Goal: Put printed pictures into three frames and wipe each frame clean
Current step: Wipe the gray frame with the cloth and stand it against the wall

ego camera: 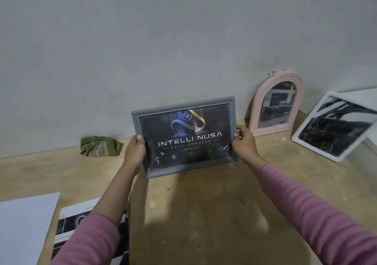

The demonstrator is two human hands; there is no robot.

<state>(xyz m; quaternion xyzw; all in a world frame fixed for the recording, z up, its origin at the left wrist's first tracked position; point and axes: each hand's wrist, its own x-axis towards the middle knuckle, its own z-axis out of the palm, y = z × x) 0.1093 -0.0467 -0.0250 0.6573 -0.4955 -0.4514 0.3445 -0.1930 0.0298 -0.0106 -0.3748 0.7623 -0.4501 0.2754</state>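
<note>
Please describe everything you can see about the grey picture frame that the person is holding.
The grey frame is rectangular, in landscape format, with a stepped moulding that looks like painted wood or plastic. It holds a dark print with a blue and gold logo and the words INTELLI NUSA DATA SERVICE. It faces the camera, slightly tilted. The left hand grips its left edge and the right hand grips its right edge. It is in front of the wall, above the wooden table; whether its lower edge touches the table is unclear.
</note>
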